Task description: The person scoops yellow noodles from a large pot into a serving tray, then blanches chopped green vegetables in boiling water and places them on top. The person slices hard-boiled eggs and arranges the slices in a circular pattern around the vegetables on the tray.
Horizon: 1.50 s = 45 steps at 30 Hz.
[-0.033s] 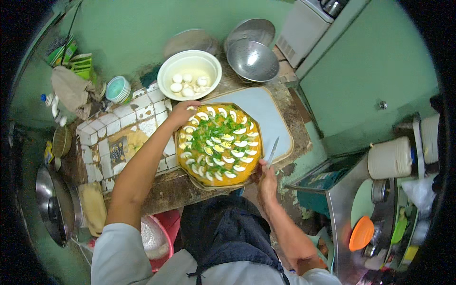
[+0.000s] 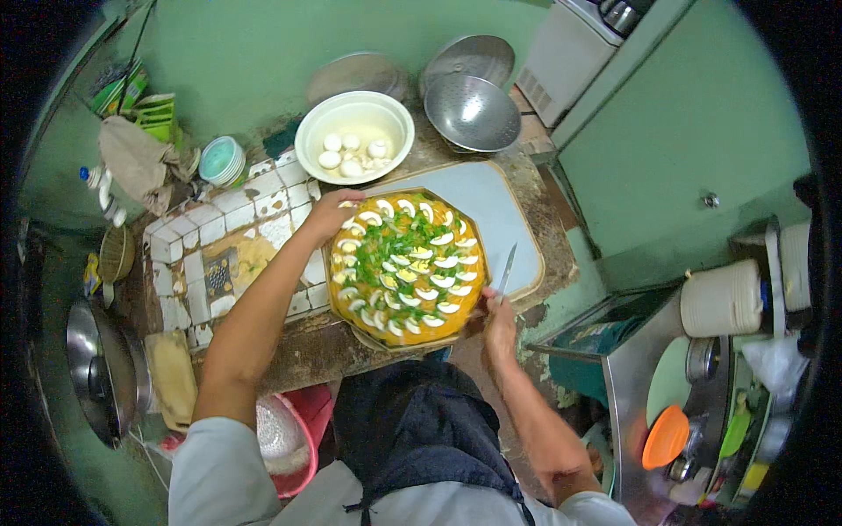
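Observation:
A large octagonal tray [image 2: 344,321] with a gold-coloured rim holds an orange-yellow dish topped with boiled egg slices [image 2: 427,294] and chopped green onion [image 2: 386,241]. My left hand [image 2: 331,216] is closed on the tray's far left edge. At its near right edge, my right hand [image 2: 500,326] is closed around the handle of a knife [image 2: 507,270], blade pointing away from me. Fingers of that hand also touch the tray's side; some are hidden. Beneath the tray's far right part lies a pale blue cutting board [image 2: 517,232], partly covered.
Behind the tray stands a white bowl [image 2: 309,151] with several peeled eggs in cloudy liquid. A metal colander [image 2: 474,114] is to its right. The broken-tiled sink [image 2: 189,302] lies left, near stacked tubs [image 2: 221,162]. A metal rack [image 2: 627,386] stands at right.

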Available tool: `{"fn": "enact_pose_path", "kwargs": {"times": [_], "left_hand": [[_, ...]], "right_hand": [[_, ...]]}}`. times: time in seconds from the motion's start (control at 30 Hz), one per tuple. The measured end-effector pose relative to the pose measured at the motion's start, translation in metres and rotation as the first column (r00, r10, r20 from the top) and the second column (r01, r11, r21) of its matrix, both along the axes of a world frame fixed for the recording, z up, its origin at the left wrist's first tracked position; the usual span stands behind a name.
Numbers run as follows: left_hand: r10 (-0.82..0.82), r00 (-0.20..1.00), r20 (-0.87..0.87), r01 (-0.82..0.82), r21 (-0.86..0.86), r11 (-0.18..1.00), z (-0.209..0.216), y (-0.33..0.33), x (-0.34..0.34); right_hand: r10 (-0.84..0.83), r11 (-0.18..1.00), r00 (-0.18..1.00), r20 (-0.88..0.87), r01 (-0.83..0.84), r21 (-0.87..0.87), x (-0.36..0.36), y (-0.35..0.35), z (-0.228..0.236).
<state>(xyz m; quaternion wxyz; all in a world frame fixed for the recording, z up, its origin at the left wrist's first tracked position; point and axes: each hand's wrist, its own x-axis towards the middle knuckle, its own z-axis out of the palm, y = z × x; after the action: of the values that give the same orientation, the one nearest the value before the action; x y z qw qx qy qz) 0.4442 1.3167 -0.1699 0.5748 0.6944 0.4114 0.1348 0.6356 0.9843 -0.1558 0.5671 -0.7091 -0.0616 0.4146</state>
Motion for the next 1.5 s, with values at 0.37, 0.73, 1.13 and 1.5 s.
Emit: {"fn": "enact_pose_path", "kwargs": {"times": [0.37,0.73,1.13,1.5], "left_hand": [[0.832,0.531,0.163,-0.599,-0.622,0.504,0.007,-0.218,-0.082],[0.938,0.282,0.203,-0.294,-0.912,0.286,0.022,-0.341,-0.026],[0.812,0.511,0.28,-0.305,-0.824,0.477,0.056,-0.251,-0.037],[0.603,0.723,0.338,-0.146,-0.777,0.612,0.042,-0.238,0.041]], "right_hand": [[0.661,0.697,0.464,0.59,-0.67,-0.255,0.102,0.177,0.001],[0.61,0.348,-0.116,0.784,-0.849,-0.397,0.045,0.283,-0.009],[0.445,0.727,0.416,0.793,-0.685,-0.049,0.071,0.127,0.057],[0.546,0.814,0.65,0.529,-0.56,-0.153,-0.023,-0.036,0.083]]}}
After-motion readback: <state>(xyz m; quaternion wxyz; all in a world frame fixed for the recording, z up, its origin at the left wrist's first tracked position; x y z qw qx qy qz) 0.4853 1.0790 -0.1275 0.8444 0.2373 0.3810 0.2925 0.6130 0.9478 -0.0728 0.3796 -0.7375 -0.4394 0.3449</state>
